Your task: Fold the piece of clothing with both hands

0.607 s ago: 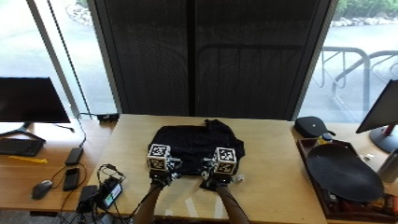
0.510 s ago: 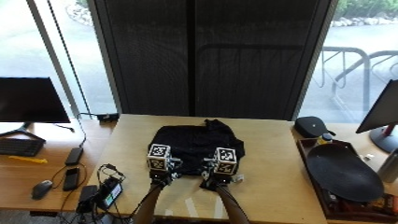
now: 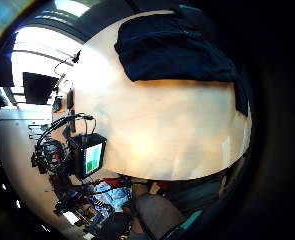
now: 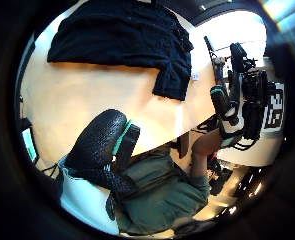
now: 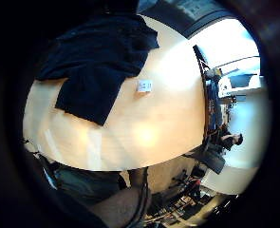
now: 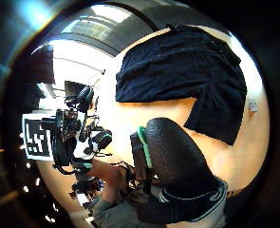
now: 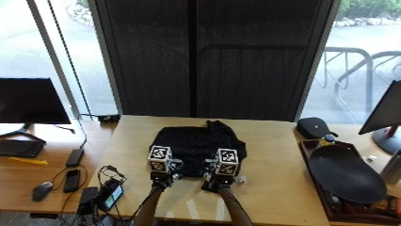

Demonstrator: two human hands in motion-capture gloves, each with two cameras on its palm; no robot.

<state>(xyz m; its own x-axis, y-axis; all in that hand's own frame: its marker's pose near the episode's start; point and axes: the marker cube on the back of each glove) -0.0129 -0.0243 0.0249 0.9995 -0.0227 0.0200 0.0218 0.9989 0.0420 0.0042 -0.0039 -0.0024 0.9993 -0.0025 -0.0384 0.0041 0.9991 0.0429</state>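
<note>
I am hovering my left hand and right hand just short of the black garment lying rumpled mid-surface, readying for its near edge; I cannot tell how my fingers are set.

Outside view: high behind person, facing window. Palm views: close above table, all sharing dark garment.

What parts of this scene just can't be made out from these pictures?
- Both hands' fingers: in the outside view the marker cubes cover the left hand and right hand, so whether they touch the black crumpled garment is unclear.
- Garment type: bunched up on the light wooden table; no view settles it.
- Small white tag beside the garment: too small to read.
</note>
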